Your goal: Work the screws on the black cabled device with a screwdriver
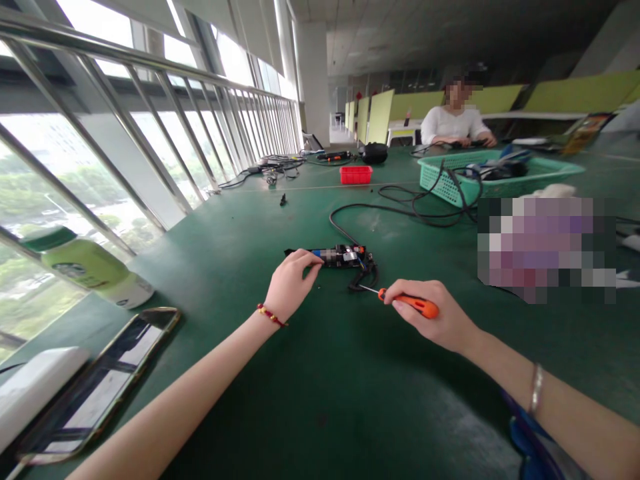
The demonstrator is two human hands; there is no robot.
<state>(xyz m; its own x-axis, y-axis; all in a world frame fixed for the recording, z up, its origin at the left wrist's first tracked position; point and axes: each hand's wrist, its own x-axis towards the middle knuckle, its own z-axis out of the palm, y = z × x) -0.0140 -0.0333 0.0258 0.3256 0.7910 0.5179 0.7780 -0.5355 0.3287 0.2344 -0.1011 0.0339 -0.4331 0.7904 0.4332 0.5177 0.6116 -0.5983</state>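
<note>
An opened black corded device (345, 256) lies on the green table, with a motor-like cylinder and thin wires exposed. My left hand (293, 280) is closed over its left end, thumb and fingertips against the body; that end is partly hidden. In my right hand (435, 307) is a screwdriver with an orange and black handle (417, 305). Its thin shaft points left, and the tip is at or close to a black cable loop (361, 285) by the device's right end. Whether the tip touches the cable I cannot tell.
A green mesh basket (450, 181) holds cables and dark items; a red tray (356, 175) stands further back. On the left are a phone (107, 380), a white box-shaped item (43, 387) and a green-capped bottle (90, 267). A person (455, 123) sits across the table. A pixelated bundle lies right.
</note>
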